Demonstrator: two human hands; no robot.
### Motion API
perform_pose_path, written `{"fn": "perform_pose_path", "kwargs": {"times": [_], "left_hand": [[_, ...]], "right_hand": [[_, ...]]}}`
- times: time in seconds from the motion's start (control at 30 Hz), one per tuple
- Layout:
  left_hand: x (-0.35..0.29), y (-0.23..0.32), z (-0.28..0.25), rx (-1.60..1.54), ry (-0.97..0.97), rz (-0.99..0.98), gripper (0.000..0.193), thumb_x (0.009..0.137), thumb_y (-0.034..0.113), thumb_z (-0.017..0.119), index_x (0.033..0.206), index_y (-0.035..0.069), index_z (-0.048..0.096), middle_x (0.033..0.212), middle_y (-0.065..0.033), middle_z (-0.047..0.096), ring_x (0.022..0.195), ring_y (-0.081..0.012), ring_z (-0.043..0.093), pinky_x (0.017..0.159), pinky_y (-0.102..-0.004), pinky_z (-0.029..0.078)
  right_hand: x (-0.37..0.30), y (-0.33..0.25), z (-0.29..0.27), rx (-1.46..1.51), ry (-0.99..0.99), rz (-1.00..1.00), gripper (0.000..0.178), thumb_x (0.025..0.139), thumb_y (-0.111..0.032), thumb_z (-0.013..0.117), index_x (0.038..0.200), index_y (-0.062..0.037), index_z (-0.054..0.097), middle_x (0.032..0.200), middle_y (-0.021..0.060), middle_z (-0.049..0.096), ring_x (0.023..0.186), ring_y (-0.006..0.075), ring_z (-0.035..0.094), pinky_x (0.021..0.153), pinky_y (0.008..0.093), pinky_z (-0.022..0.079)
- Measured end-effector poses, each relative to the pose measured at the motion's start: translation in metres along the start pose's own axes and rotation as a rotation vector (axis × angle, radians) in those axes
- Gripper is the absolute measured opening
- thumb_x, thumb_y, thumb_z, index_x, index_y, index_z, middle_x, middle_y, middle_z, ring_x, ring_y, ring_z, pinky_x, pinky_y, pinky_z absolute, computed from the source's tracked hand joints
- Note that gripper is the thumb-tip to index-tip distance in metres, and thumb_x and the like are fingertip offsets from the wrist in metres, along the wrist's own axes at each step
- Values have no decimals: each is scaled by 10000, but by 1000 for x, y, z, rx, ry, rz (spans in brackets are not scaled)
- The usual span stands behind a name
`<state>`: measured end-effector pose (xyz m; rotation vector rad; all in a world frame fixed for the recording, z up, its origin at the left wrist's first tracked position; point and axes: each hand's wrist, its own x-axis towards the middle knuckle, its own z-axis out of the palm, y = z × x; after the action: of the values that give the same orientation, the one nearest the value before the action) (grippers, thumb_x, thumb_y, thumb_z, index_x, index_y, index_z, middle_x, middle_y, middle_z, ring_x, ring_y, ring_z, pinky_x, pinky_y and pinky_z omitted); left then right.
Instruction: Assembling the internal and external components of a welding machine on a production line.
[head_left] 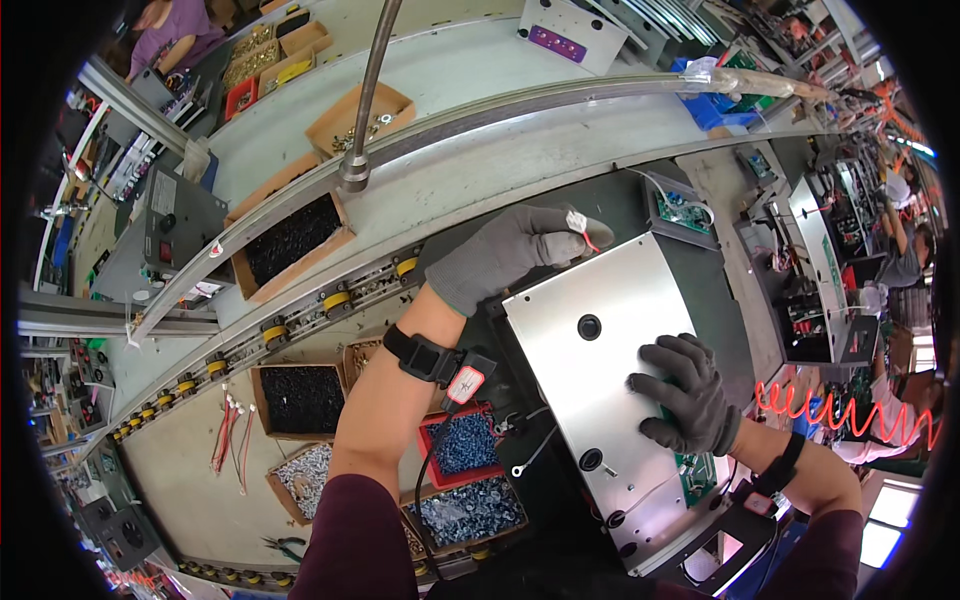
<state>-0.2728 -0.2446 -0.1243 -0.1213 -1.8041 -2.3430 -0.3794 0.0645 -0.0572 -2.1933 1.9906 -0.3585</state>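
Note:
A silver metal panel (600,370) with dark round grommets lies tilted on the dark work surface in front of me. My left hand (515,252), in a grey glove, is at the panel's far edge. Its thumb and fingers pinch a small white connector (576,222) with a short red wire. On the panel's right side rests my gloved right hand (688,395), fingers spread and nothing visible in its grasp. Partly under that hand, a green circuit board (697,478) shows. A cable with a ring terminal (519,469) lies left of the panel.
Left of the panel stand a red bin (428,440) of blue screws and several cardboard boxes of small parts. A roller track (275,330) runs behind them. Pliers (287,546) lie at the near left. A boxed circuit board (683,212) sits far right; a coiled red hose (830,412) hangs beyond.

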Motion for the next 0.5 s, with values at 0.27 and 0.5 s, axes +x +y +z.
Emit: {"fn": "perform_pose_path", "kwargs": {"times": [0.27,0.5], "left_hand": [[-51,-13,-4,-392,359,-109,381,990,350,581,1144,5,627,859,-38,631,689,-46,540,603,-195,444],[-76,-50,37,198,233,-389,345,886,98,600,1202,-41,608,814,-87,644,684,-99,594,580,-265,485]], "right_hand": [[11,1,-14,112,6,10,596,855,-575,623,1253,-132,588,1259,138,571,1111,343,551,958,481,415],[49,9,-15,292,33,-20,597,811,-463,730,1263,-97,596,1160,117,636,943,320,613,826,418,469]]}}
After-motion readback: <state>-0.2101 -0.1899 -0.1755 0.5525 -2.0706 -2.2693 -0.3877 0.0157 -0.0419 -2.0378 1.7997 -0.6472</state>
